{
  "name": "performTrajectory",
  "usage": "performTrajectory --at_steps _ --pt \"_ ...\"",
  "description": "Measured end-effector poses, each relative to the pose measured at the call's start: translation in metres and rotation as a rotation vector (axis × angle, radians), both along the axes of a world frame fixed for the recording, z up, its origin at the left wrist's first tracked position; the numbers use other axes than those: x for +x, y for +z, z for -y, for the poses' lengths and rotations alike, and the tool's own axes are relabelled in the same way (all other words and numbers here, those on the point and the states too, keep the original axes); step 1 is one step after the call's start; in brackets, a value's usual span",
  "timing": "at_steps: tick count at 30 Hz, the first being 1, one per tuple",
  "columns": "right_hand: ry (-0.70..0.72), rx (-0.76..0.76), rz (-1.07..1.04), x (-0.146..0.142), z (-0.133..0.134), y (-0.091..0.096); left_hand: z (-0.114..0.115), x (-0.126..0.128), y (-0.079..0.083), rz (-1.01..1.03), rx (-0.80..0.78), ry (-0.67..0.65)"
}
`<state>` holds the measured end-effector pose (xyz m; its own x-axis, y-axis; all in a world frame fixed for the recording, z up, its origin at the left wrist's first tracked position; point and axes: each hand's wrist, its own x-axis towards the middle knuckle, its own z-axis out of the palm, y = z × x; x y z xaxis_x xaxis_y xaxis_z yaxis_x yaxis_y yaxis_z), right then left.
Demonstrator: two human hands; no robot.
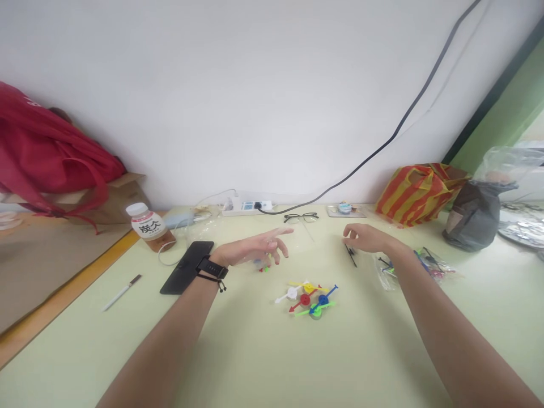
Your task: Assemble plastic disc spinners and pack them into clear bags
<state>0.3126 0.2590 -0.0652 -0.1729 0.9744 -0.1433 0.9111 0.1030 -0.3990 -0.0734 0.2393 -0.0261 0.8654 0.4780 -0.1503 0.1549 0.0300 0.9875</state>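
Note:
My left hand (259, 247) hovers above the pale green table (263, 351) with its fingers stretched out and apart; small coloured plastic bits (263, 266) lie just under it. My right hand (366, 238) is further right, fingers curled downward over a thin black stick (352, 256) that it touches or pinches. Between and in front of the hands lies a cluster of coloured plastic discs and arrow-shaped rods (309, 297) in white, red, yellow, blue and green. A clear plastic bag with more such pieces (419, 263) lies under my right forearm.
A black phone (187, 266), a drink bottle (148, 226), a pen (122, 292), glasses (301, 217) and a power strip (249, 207) lie along the back. A red backpack (46, 153) sits at left; a striped bag (419, 192) and a grey bag (476, 218) at right.

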Motion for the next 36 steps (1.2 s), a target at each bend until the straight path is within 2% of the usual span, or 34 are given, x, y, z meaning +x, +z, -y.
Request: performTrajectory --at_steps 5,9,15,19,21,24,26,31,36 --pt "-0.031 -0.058 0.012 -0.007 -0.005 -0.019 -0.002 -0.001 -0.004 -0.008 -0.005 -0.007" --pt "-0.04 -0.064 -0.038 -0.015 -0.005 -0.018 -0.002 -0.001 -0.005 -0.005 -0.016 -0.014" --pt "-0.015 0.036 -0.224 -0.022 0.005 0.012 -0.001 0.0 -0.003 -0.009 -0.033 -0.033" --pt "-0.049 0.307 -0.436 -0.029 0.016 0.038 -0.002 0.0 -0.002 -0.003 -0.023 -0.029" --pt "-0.071 0.374 -0.578 -0.035 0.024 0.051 -0.002 0.0 -0.002 -0.006 -0.015 -0.021" --pt "-0.022 0.324 -0.839 -0.044 0.037 0.067 -0.001 0.0 -0.001 -0.012 -0.005 -0.014" --pt "0.039 0.295 -0.935 -0.048 0.045 0.077 -0.001 0.0 -0.001 -0.013 0.004 -0.015" --pt "0.079 0.321 -0.889 -0.055 0.059 0.092 0.001 0.001 0.002 -0.014 0.015 -0.016" --pt "0.106 0.245 -0.802 -0.061 0.062 0.093 0.006 0.005 0.008 -0.019 0.052 -0.037"
